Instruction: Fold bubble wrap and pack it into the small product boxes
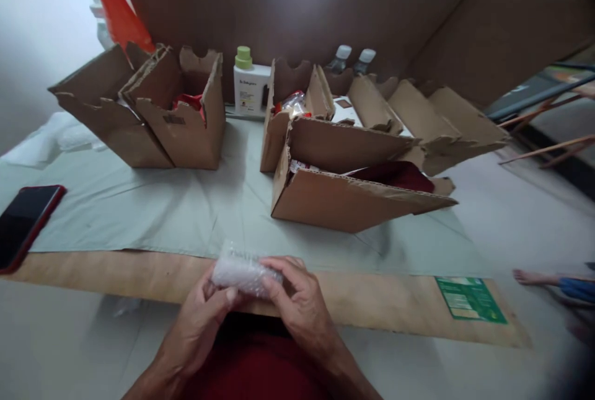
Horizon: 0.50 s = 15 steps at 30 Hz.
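Observation:
Both my hands hold one small bundle wrapped in clear bubble wrap point(242, 274) over the near edge of a flat cardboard sheet point(139, 276). My left hand point(202, 319) grips its left end, thumb on top. My right hand point(295, 297) curls its fingers round the right end. What is inside the wrap is hidden.
Open cardboard boxes stand behind on a pale cloth point(186, 208): two at the left point(181, 133), several at the right point(344, 201) with red contents. A white bottle with a green cap point(248, 84) stands between them. A phone in a red case point(25, 223) lies far left. Another person's foot point(534, 277) shows right.

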Motion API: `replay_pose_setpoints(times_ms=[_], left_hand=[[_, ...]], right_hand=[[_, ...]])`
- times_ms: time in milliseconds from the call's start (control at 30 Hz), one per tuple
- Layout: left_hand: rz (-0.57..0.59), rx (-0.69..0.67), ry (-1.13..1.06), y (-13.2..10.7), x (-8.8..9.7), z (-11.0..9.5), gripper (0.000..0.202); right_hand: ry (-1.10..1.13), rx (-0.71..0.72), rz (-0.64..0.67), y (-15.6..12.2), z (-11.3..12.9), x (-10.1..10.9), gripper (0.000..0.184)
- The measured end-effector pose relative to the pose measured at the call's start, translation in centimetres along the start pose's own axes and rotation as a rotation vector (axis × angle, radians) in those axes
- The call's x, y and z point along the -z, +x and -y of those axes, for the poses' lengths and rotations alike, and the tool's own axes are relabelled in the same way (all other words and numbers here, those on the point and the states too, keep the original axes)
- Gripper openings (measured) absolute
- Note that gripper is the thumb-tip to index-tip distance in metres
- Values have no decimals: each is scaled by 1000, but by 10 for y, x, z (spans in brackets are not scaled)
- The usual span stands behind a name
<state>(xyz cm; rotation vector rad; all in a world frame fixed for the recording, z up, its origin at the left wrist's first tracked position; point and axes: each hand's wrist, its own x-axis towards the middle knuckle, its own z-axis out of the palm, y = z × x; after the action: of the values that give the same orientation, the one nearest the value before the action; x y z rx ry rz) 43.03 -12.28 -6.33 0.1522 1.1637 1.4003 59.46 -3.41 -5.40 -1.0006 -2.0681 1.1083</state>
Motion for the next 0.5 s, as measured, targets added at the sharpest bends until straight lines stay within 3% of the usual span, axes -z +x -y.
replay_pose_setpoints(times_ms=[67,133,200,300,333,400,467,500], left_hand=[[6,10,-13,1,-6,1,63],[-38,-17,-17,3,-10,5,60],[-55,-51,14,6,-11,12,56],[-42,-91,108,11,-7,24,56],[-26,-93,171,12,-6,26,57],[23,-132,372,15,-6,25,56],[72,-340,635,17,-15,13,54],[95,-522,768,19,-23,3,54]], right_hand=[[33,-5,29,-3,-1,-1,20],[51,-38,-23,-7,-7,1,22],[134,-113,-53,-11,-14,6,41],[446,-266,84,-19,-24,15,77],[539,-311,127,-22,-26,17,78],[629,-368,130,-26,-31,23,60],[620,-369,44,-28,-37,30,41],[603,-358,2,-29,-40,36,36]])
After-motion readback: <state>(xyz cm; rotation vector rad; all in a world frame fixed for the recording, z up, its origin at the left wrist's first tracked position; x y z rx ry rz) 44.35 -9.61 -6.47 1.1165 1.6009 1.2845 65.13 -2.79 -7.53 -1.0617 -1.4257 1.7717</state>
